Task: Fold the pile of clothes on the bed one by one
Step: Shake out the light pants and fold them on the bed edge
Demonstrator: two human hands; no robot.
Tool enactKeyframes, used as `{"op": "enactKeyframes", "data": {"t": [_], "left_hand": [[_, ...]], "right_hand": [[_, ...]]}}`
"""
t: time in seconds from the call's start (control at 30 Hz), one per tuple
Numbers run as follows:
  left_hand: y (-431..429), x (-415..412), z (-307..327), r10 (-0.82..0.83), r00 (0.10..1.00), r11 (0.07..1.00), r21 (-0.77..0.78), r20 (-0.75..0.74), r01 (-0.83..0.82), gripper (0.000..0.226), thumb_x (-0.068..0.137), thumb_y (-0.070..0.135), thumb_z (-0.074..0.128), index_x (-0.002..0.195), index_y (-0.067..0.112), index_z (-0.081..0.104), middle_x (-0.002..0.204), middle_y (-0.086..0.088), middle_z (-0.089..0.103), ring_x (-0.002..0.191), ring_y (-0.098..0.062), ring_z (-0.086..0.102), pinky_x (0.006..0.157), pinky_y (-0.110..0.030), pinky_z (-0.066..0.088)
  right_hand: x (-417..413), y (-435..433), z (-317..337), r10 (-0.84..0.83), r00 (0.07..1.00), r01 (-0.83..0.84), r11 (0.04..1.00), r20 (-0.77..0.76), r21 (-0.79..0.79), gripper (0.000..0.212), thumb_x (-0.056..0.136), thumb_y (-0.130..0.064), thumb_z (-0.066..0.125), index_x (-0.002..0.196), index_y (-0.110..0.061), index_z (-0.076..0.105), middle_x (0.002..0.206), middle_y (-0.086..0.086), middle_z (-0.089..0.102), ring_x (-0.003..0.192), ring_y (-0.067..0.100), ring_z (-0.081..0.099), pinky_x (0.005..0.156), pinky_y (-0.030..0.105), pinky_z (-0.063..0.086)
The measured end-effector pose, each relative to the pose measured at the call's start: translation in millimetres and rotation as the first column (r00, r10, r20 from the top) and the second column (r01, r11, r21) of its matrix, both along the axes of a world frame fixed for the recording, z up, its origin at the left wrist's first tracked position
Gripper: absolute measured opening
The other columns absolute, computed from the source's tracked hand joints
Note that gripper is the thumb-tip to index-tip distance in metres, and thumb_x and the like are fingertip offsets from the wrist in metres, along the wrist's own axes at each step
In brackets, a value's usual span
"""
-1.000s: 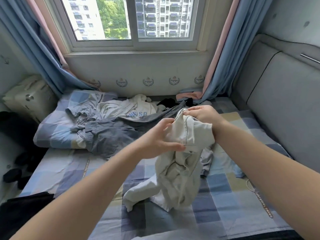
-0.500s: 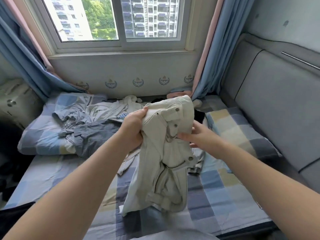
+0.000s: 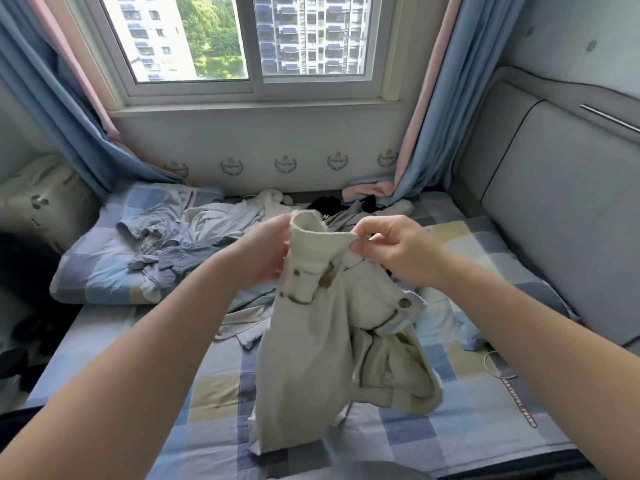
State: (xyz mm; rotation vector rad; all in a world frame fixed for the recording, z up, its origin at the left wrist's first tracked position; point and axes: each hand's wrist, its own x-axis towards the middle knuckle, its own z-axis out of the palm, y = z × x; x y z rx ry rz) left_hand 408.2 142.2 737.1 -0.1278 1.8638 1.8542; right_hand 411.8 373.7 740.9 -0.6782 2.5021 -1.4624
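Since half a second ago the right hand (image 3: 398, 251) has come up from the middle of the cream garment (image 3: 311, 358) to its top band, so both hands now sit level at the upper edge, and the cloth hangs longer beneath them.

Head view: the left hand (image 3: 266, 251) grips the left end of the thick band, its fingers curled round the rolled edge and mostly hidden behind the cloth. The right hand pinches the band's right end between thumb and forefinger, the other fingers curled loosely beside them. The cream garment is held in the air over the middle of the bed (image 3: 138, 358). It hangs crumpled, metal buttons showing near the top, and its lower edge reaches the checked sheet at 6 o'clock.

At 11 o'clock from the hands lies the pile of clothes (image 3: 194, 237), blue-grey and white pieces spread partly over a checked pillow (image 3: 90, 268). More pale cloth lies flat on the sheet just behind the hanging garment. A black cloth (image 3: 329, 204) sits at 12 o'clock, close under the window (image 3: 256, 39). A second pillow (image 3: 485, 251) lies at 3 o'clock against the grey padded headboard (image 3: 554, 220). A thin loop (image 3: 491, 365) rests on the sheet at 4 o'clock. Blue curtains (image 3: 436, 116) hang at both sides of the window.
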Motion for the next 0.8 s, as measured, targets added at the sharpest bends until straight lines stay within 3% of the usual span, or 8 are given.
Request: {"op": "enactKeyframes", "data": {"t": [0.1, 0.2, 0.27, 0.4, 0.47, 0.57, 0.67, 0.8], "left_hand": [[0.0, 1.6, -6.9, -0.176, 0.963, 0.974, 0.176, 0.204, 0.141, 0.061, 0.089, 0.068, 0.046, 0.096, 0.013, 0.073, 0.099, -0.011, 0.072, 0.087, -0.025, 0.069, 0.083, -0.039, 0.057], [-0.4, 0.5, -21.9, -0.169, 0.972, 0.979, 0.144, 0.166, 0.145, 0.033, 0.092, 0.022, 0.061, 0.12, 0.005, 0.067, 0.1, -0.01, 0.066, 0.079, -0.019, 0.064, 0.071, -0.031, 0.058], [-1.0, -3.7, -27.0, -0.063, 0.985, 0.987, 0.154, 0.162, 0.037, 0.04, 0.091, 0.0, 0.056, 0.131, -0.001, 0.06, 0.099, -0.012, 0.066, 0.074, -0.017, 0.062, 0.06, -0.027, 0.057], [5.7, -12.2, -21.3, 0.134, 0.978, 0.951, 0.257, 0.16, -0.173, 0.028, 0.094, 0.001, 0.062, 0.121, 0.007, 0.062, 0.1, -0.013, 0.073, 0.071, -0.018, 0.07, 0.059, -0.027, 0.06], [9.2, -13.1, -19.1, 0.128, 0.985, 0.961, 0.229, 0.12, -0.153, 0.03, 0.091, 0.0, 0.066, 0.119, 0.008, 0.065, 0.11, -0.016, 0.072, 0.077, -0.019, 0.069, 0.063, -0.027, 0.06], [10.7, -13.4, -18.4, 0.131, 0.989, 0.975, 0.172, 0.07, -0.142, 0.035, 0.087, 0.0, 0.07, 0.12, 0.01, 0.066, 0.119, -0.015, 0.072, 0.078, -0.017, 0.065, 0.067, -0.027, 0.058], [11.1, -11.2, -13.0, 0.131, 0.99, 0.975, 0.176, 0.046, -0.137, 0.038, 0.088, 0.0, 0.07, 0.125, 0.009, 0.064, 0.102, -0.012, 0.076, 0.068, -0.015, 0.063, 0.065, -0.028, 0.056], [10.2, -7.3, -2.3, 0.122, 0.992, 0.975, 0.182, 0.024, -0.125, 0.048, 0.075, 0.005, 0.077, 0.121, 0.011, 0.066, 0.097, -0.014, 0.071, 0.065, -0.019, 0.061, 0.058, -0.028, 0.055]], "right_hand": [[4.7, -3.1, -5.0, 0.004, 1.0, -0.004, 1.0, -0.023, 0.019, 0.015, 0.098, -0.011, 0.063, 0.083, -0.008, 0.064, 0.055, -0.021, 0.052, 0.045, 0.003, 0.033, 0.047, 0.016, 0.029], [6.9, 1.3, -7.0, -0.027, 1.0, 0.026, 0.999, -0.012, -0.038, 0.009, 0.096, -0.011, 0.066, 0.088, -0.008, 0.07, 0.057, -0.016, 0.053, 0.046, 0.008, 0.033, 0.045, 0.019, 0.029], [9.7, 7.2, -9.1, -0.05, 0.999, 0.05, 0.997, 0.007, -0.06, 0.009, 0.095, -0.012, 0.068, 0.088, -0.006, 0.07, 0.056, -0.012, 0.053, 0.044, 0.009, 0.033, 0.044, 0.018, 0.029], [21.3, 9.3, -24.3, -0.028, 0.998, 0.03, 0.999, 0.052, -0.041, 0.006, 0.092, -0.011, 0.071, 0.087, -0.007, 0.072, 0.085, 0.006, 0.063, 0.067, 0.031, 0.061, 0.056, 0.027, 0.054], [25.5, 8.9, -33.9, 0.002, 0.993, 0.003, 0.999, 0.121, -0.043, 0.007, 0.092, -0.012, 0.071, 0.088, -0.007, 0.074, 0.094, 0.006, 0.064, 0.078, 0.025, 0.069, 0.062, 0.034, 0.061], [28.3, 6.6, -41.5, -0.069, 0.994, 0.079, 0.989, 0.085, -0.123, 0.013, 0.096, -0.024, 0.066, 0.091, -0.015, 0.074, 0.093, 0.003, 0.07, 0.085, 0.02, 0.069, 0.067, 0.032, 0.06], [22.8, -1.1, -51.6, -0.258, 0.958, 0.252, 0.966, -0.128, -0.062, 0.027, 0.093, -0.038, 0.069, 0.117, -0.025, 0.064, 0.114, -0.008, 0.063, 0.105, 0.004, 0.06, 0.081, 0.026, 0.054], [17.0, -26.0, -71.2, -0.141, 0.99, 0.136, 0.98, 0.024, 0.146, 0.036, 0.089, -0.038, 0.071, 0.122, -0.031, 0.06, 0.111, -0.011, 0.065, 0.099, 0.0, 0.06, 0.083, 0.023, 0.053]]}}
